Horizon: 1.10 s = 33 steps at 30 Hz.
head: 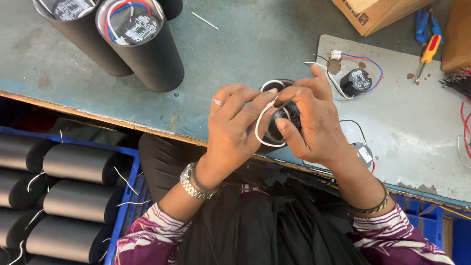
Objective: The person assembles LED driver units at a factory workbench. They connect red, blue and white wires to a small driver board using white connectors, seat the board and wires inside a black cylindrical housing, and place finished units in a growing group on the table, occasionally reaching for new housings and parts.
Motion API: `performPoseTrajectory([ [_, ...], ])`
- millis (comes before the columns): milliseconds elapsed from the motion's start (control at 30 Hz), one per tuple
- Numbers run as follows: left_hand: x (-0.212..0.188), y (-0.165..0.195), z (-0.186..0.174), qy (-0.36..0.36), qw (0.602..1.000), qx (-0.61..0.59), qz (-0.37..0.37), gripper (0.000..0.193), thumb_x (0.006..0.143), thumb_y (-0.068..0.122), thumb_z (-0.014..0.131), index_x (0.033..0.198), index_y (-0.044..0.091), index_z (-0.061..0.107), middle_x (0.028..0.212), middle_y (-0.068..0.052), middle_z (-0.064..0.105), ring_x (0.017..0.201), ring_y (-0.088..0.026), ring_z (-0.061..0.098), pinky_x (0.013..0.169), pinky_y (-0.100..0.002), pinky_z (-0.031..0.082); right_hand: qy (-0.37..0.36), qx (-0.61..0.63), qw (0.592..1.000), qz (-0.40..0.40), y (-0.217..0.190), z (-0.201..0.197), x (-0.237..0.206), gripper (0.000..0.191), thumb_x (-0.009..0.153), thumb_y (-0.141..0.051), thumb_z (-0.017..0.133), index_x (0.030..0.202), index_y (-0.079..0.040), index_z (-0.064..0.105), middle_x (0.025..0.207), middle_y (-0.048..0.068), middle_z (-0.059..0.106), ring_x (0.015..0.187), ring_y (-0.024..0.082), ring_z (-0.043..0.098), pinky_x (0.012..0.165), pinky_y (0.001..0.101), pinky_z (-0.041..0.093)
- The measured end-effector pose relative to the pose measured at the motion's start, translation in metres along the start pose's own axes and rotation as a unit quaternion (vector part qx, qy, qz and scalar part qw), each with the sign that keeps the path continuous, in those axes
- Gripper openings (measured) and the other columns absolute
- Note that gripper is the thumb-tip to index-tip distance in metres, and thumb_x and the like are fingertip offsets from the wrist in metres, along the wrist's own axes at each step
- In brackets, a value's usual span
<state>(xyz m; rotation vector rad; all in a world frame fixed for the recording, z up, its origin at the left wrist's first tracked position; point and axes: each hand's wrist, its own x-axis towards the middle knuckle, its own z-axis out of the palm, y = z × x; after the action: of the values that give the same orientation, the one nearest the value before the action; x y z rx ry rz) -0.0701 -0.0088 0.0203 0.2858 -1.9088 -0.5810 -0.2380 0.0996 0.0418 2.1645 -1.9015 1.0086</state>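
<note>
Right now your left hand (234, 128) and right hand (310, 122) are pressed close together over the bench edge, both pinching a small black round module (283, 118) and its looping white wire (260, 122) between fingertips. Just beyond your right hand lies another black module (356, 81) with red and blue leads; well beyond your left stand two black cylinders (147, 49).

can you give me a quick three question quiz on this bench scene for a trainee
1. True or false: both hands hold the same small black part.
2. Which lies nearest the cardboard box? A) screwdriver B) blue crate C) wristwatch
3. What colour is the wire looped between the hands?

Key:
1. True: left hand and right hand grip the black part.
2. A, the screwdriver.
3. White: the white wire.
</note>
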Motion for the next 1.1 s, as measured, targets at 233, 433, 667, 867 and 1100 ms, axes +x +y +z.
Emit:
performPoseTrajectory([
  [233, -0.004, 0.007, -0.013, -0.068, 0.997, 0.017, -0.006, 0.025, 0.097, 0.009, 0.076, 0.121, 0.005, 0.072, 0.118, -0.007, 0.070, 0.118, -0.030, 0.062, 0.104, -0.042, 0.047, 0.004, 0.094, 0.995, 0.041, -0.004, -0.005, -0.003, 0.018, 0.095, -0.014, 0.070, 0.110, -0.005, 0.065, 0.119, 0.011, 0.064, 0.115, 0.032, 0.055, 0.119, 0.0452, 0.040],
  [433, 0.002, 0.010, -0.024, -0.125, 0.991, 0.045, -0.012, 0.021, 0.097, 0.011, 0.073, 0.117, 0.004, 0.072, 0.124, -0.009, 0.070, 0.129, -0.035, 0.059, 0.112, -0.050, 0.043, -0.028, 0.216, 0.973, 0.070, -0.001, -0.031, -0.001, 0.031, 0.090, -0.007, 0.077, 0.120, -0.006, 0.066, 0.124, 0.009, 0.066, 0.132, 0.028, 0.060, 0.115, 0.0379, 0.046],
  [667, 0.016, 0.016, -0.045, -0.221, 0.968, 0.103, 0.054, 0.044, 0.091, 0.034, 0.073, 0.123, 0.004, 0.075, 0.130, -0.015, 0.066, 0.135, -0.048, 0.049, 0.115, -0.073, 0.020, -0.067, 0.056, 0.995, 0.038, -0.007, -0.043, 0.011, 0.027, 0.080, -0.012, 0.084, 0.106, -0.011, 0.077, 0.107, 0.002, 0.076, 0.124, 0.025, 0.065, 0.110, 0.0409, 0.046],
  [867, 0.037, 0.019, -0.038, -0.357, 0.905, 0.215, 0.089, 0.056, 0.077, 0.054, 0.075, 0.103, 0.004, 0.078, 0.104, -0.019, 0.069, 0.129, -0.049, 0.051, 0.110, -0.080, 0.010, -0.102, 0.023, 0.994, 0.015, -0.014, -0.030, 0.022, 0.015, 0.084, -0.018, 0.081, 0.098, -0.015, 0.077, 0.107, -0.002, 0.075, 0.124, 0.022, 0.064, 0.118, 0.0509, 0.036],
  [1100, 0.042, 0.016, -0.035, -0.414, 0.883, 0.199, 0.101, 0.050, 0.074, 0.053, 0.075, 0.096, 0.009, 0.079, 0.102, -0.024, 0.069, 0.129, -0.050, 0.050, 0.109, -0.080, 0.005, -0.181, -0.049, 0.982, -0.027, -0.017, -0.037, 0.032, 0.014, 0.087, -0.019, 0.075, 0.101, -0.017, 0.077, 0.115, -0.007, 0.074, 0.128, 0.024, 0.057, 0.115, 0.0596, 0.029],
])
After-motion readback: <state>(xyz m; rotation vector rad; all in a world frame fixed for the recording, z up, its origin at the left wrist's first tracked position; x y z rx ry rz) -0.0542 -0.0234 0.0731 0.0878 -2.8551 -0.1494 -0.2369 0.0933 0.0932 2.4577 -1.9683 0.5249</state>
